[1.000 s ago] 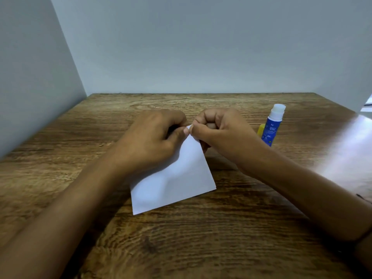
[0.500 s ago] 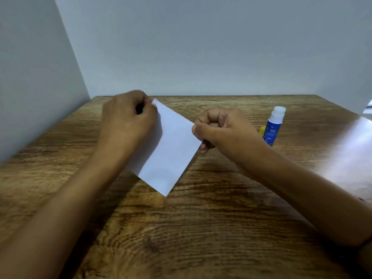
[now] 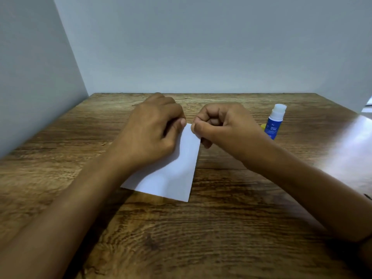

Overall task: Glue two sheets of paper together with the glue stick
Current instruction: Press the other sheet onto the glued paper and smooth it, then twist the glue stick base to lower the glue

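Observation:
A small white paper [image 3: 177,174] is held over the middle of the wooden table [image 3: 201,238], its lower edge close to the wood. My left hand [image 3: 155,129] pinches its upper left part and covers much of it. My right hand [image 3: 221,125] pinches the top right corner with thumb and curled fingers. I cannot tell whether it is one sheet or two pressed together. The glue stick [image 3: 274,121], blue with a white top, stands upright to the right of my right hand, untouched. A yellow cap [image 3: 263,126] lies just beside its base.
Grey walls close the table at the back and on the left. A bright patch of light falls on the table's right side [image 3: 346,150]. Bare wood stretches in front of the paper toward me.
The paper turned: half a second ago my left hand held it high and tilted to the left; now both hands meet at its top edge and it hangs lower, its bottom corner pointing right.

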Tool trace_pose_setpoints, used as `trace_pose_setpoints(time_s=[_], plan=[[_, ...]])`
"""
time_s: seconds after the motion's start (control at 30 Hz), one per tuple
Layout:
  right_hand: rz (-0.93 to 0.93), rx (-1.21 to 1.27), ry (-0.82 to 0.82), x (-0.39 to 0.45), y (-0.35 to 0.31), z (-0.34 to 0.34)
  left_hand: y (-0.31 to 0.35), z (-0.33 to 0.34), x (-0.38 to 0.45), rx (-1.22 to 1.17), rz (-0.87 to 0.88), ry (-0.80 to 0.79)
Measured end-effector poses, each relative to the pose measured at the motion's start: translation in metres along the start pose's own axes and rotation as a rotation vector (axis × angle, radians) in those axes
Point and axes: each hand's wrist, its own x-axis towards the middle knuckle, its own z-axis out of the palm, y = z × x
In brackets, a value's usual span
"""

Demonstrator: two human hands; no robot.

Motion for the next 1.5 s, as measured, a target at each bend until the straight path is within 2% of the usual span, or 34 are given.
trace_pose_setpoints(time_s=[0.1, 0.2, 0.33, 0.47, 0.67, 0.77, 0.87, 1.0, 1.1, 1.17, 1.3, 1.4, 1.5], plan=[[0.043, 0.127, 0.020, 0.002, 0.003, 0.000, 0.001, 0.001, 0.000, -0.066, -0.090, 0.033], [0.051, 0.154, 0.020, 0.002, 0.006, 0.002, 0.000, 0.002, -0.001, -0.174, -0.181, -0.045], [0.068, 0.194, 0.027, 0.001, 0.006, 0.005, 0.001, 0.003, -0.002, -0.259, -0.201, -0.131], [0.077, 0.242, 0.013, 0.001, 0.004, 0.007, 0.000, 0.005, 0.000, -0.300, -0.293, 0.002], [0.140, 0.261, -0.045, -0.001, 0.004, 0.011, -0.016, 0.003, 0.001, -0.347, -0.606, 0.355], [0.235, 0.317, -0.015, 0.000, 0.005, 0.010, -0.021, 0.005, 0.000, -0.343, -0.689, 0.413], [0.271, 0.336, 0.064, 0.001, 0.009, 0.010, -0.021, 0.007, -0.002, -0.337, -0.714, 0.390], [0.250, 0.210, 0.191, 0.002, 0.017, 0.008, -0.014, 0.011, -0.010, -0.255, -0.690, 0.264], [0.008, -0.120, 0.234, -0.001, 0.018, 0.005, -0.005, 0.012, -0.019, -0.133, -0.602, 0.185], [-0.096, -0.362, 0.203, -0.003, 0.017, 0.005, 0.000, 0.015, -0.023, -0.043, -0.568, 0.092], [-0.028, -0.568, 0.029, -0.002, 0.020, 0.009, 0.002, 0.024, -0.031, 0.102, -0.539, -0.119], [-0.035, -0.770, -0.076, -0.007, 0.024, 0.013, 0.001, 0.027, -0.037, 0.147, -0.489, -0.084], [-0.091, -0.921, -0.071, -0.018, 0.024, 0.017, 0.005, 0.028, -0.038, 0.250, -0.440, -0.115]])
